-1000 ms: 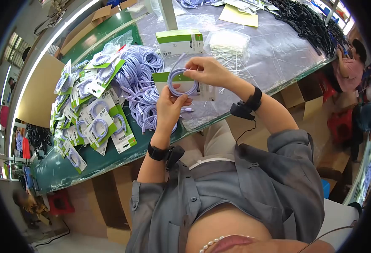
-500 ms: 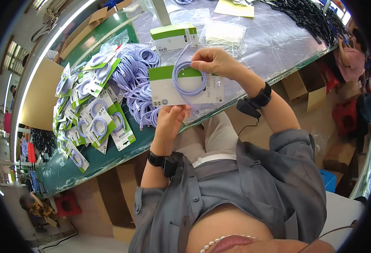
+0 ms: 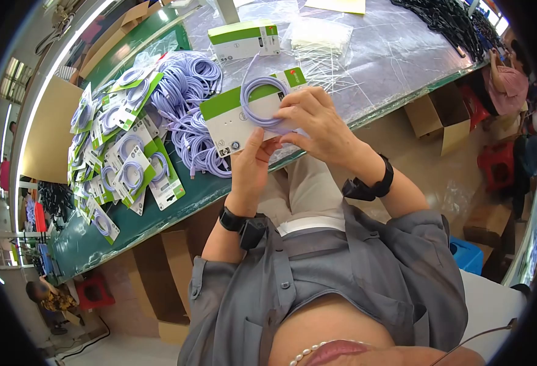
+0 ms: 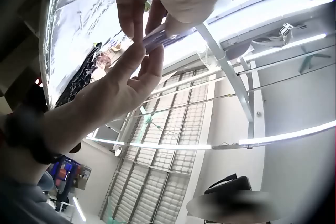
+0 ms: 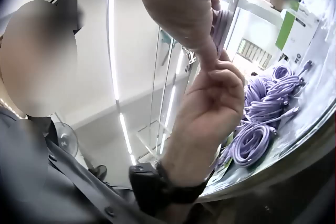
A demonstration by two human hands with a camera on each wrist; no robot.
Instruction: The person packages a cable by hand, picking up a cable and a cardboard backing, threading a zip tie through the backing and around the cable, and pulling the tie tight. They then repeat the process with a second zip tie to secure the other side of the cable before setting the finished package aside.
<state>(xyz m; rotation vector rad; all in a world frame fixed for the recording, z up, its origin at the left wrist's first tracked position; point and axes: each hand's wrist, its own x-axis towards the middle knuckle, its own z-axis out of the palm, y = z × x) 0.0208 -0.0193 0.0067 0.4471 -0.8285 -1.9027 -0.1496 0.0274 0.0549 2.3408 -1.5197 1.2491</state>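
A white-and-green packaging card (image 3: 223, 129) is held up over the table's front edge, with a coil of lilac cable (image 3: 249, 110) lying flat on its face. My left hand (image 3: 250, 171) pinches the card's lower edge, thumb in front and fingers behind. At the coil's right side, my right hand (image 3: 323, 125) grips coil and card with bent fingers, its thumb close to the left fingertips. One cable end sticks up past the card's top. In the right wrist view the coil (image 5: 223, 24) shows edge-on between the hands; the back of the card is hidden in the head view.
Carded cables (image 3: 128, 174) are heaped at the left on the green mat (image 3: 98, 250). Loose lilac coils (image 3: 189, 79) lie beside them. Behind the hands stand a stack of cards (image 3: 244, 41) and a bag of white ties (image 3: 320, 39). Black cables (image 3: 433, 24) are piled far right.
The right hand has moved from the coil's top down to its right side. The left hand has gone from below the card to pinching its lower edge. The card now tilts up to the right.
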